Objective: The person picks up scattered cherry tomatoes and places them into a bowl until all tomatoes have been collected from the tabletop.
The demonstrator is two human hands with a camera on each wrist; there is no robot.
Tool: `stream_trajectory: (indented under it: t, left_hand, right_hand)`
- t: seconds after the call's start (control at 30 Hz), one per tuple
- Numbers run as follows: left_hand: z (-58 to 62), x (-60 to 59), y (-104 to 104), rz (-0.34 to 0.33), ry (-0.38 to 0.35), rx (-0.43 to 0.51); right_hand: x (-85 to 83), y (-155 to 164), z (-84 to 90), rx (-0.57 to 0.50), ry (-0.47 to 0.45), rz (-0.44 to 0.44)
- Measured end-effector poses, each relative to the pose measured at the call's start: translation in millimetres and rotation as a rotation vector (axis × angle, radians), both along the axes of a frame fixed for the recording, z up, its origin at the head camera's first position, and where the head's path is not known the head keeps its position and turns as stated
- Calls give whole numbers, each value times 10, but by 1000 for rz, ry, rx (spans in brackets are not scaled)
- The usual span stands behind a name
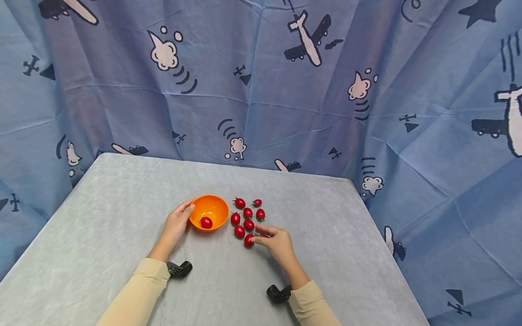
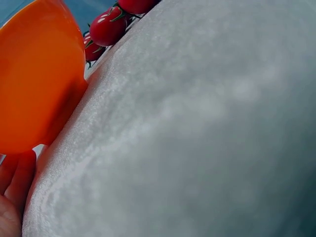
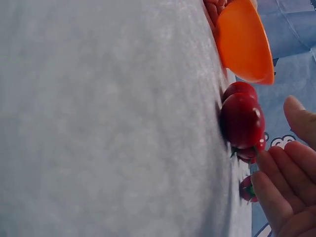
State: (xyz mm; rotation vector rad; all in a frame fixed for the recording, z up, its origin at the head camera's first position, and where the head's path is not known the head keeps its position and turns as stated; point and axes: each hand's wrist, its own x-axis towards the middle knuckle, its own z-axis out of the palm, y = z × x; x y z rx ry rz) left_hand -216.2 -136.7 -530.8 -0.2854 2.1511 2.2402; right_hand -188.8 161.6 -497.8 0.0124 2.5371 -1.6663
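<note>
Left hand point(image 1: 176, 224) rests against the orange bowl point(image 1: 210, 211) at the bowl's 9 o'clock side, fingers fairly straight along the outer wall, thumb near the rim; no curl around it that I can see. Left wrist view confirms: bowl wall fills the upper left, fingertips point(image 2: 12, 185) just under it on the grey table point(image 1: 102, 217). One cherry tomato in the bowl point(image 1: 206, 222), sitting at the bowl's 6 o'clock. Right hand point(image 1: 277, 242) is on the table at 4 o'clock from the bowl, fingers drawn narrow, tips touching the nearest tomato point(image 1: 248, 241); right wrist view shows that tomato close up with the fingers point(image 3: 279, 182) just beside its stem end, thumb apart above. Cannot tell if it's actually pinched yet or only touched. Loose cluster of tomatoes point(image 1: 247, 215) lies on the table at 3 o'clock from the bowl, just beside it, seven counting the one at the fingertips. Both sleeves beige, black wrist camera mounts point(image 1: 179, 269) resting on the table. Blue airplane-print curtain point(image 1: 285, 90) behind and to the right.
</note>
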Motion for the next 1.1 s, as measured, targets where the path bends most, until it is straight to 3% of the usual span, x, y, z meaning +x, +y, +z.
stream_trajectory:
  t: [0.23, 0.53, 1.1]
  left_hand:
    - [-2, -10, -3, 0, -8, -1]
    - [2, -13, -4, -5, -8, 4]
    - [18, -4, 5, 1, -4, 15]
  right_hand:
    - [-28, 38, -104, 14, 11, 9]
    - [-30, 18, -120, 31, -30, 28]
    - [-25, -46, -140, 90, -16, 73]
